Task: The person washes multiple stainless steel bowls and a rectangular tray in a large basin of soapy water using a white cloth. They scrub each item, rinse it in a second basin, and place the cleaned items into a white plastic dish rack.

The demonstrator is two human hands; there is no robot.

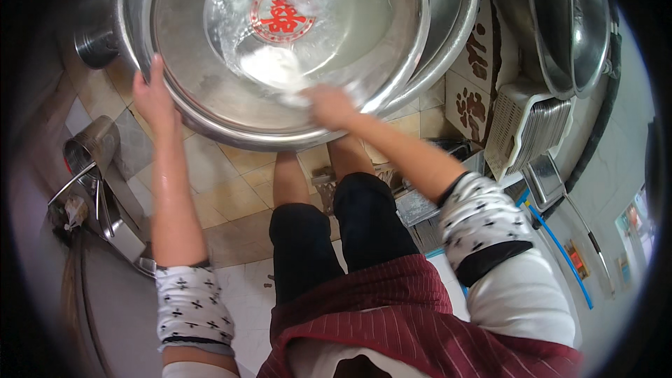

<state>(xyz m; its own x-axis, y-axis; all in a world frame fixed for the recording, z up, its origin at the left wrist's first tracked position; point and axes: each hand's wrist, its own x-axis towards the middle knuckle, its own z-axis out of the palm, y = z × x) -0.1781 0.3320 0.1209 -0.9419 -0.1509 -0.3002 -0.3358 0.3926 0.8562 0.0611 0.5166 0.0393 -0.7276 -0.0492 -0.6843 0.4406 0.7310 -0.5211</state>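
A large round stainless steel basin [220, 110] holds water, with a red printed emblem on its bottom. It rests in or on a second, larger metal basin [467, 37]. My left hand [157, 97] is at the near left rim of the inner basin, thumb raised, fingers around the rim. Over the near right part of the basin, my right hand [328, 106] is blurred, closed on a white object [273, 68] that reaches into the water; its exact kind is unclear.
At the left stands a metal bucket [107, 136] with long handles in it. Large metal basins [588, 37] lean at the upper right, above a white plastic basket [504, 126] of stacked metal trays. A blue-handled tool [562, 252] is farther right.
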